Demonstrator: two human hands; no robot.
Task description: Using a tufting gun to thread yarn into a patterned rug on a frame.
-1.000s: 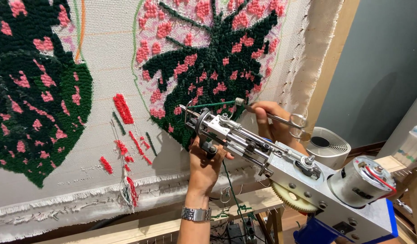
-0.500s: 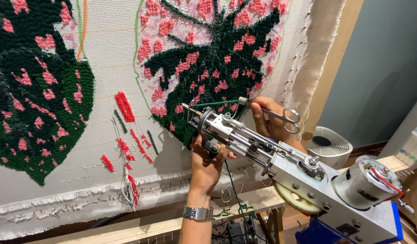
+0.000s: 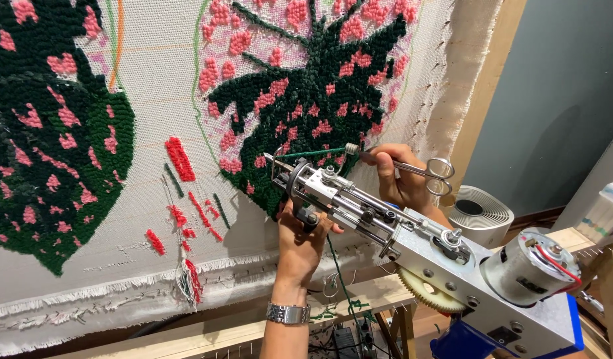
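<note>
Gripping the front handle of the silver metal tufting gun (image 3: 412, 246) from below, the left hand (image 3: 303, 242) is closed around it at the centre of the frame, a steel wristwatch (image 3: 288, 313) on its wrist. The gun runs from its needle tip, at or very near the cloth, down to its grey cylindrical motor (image 3: 529, 266) at the lower right. The right hand (image 3: 399, 176) sits just above the gun, fingers pinched on a pair of small silver scissors (image 3: 412, 167) whose tip meets a taut strand of green yarn (image 3: 313, 153) beside the needle; whether the blades are parted is hard to tell. Behind both hands hangs the white backing cloth (image 3: 153, 86) tufted with dark green and pink leaf shapes. A white ribbed round object (image 3: 479, 216) stands right of centre, and a pale box with coloured marks (image 3: 605, 213) sits at the right edge.
</note>
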